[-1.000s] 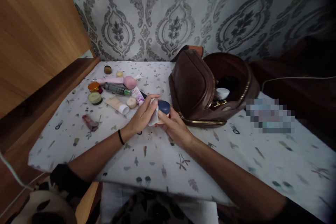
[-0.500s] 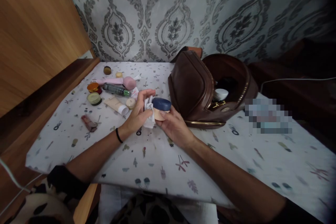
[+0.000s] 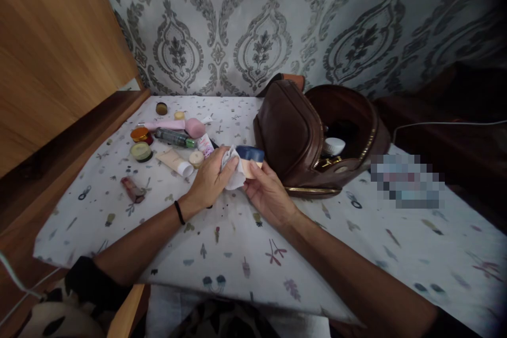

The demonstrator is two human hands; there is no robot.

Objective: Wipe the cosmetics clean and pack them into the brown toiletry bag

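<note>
Both forearms slant inward, the left forearm [image 3: 138, 243] and the right forearm [image 3: 344, 264] bringing the hands close together. The left hand [image 3: 208, 177] shows its back, fingers curled in a grip, its thumb [image 3: 228, 170] bent across the near side. The right hand [image 3: 269, 193] grips too, thumb [image 3: 259, 172] uppermost, fingers folded underneath.

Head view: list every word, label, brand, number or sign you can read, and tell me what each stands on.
No text can be read anywhere.
Pink-and-white tube: printed marks, too small and blurred.
Dark green bottle: surface too blurred to make out any lettering.
Beige tube: any print is too faint to read.
Blue-lidded jar in the right hand: no lettering can be made out.
Pixelated patch: nothing legible.
</note>
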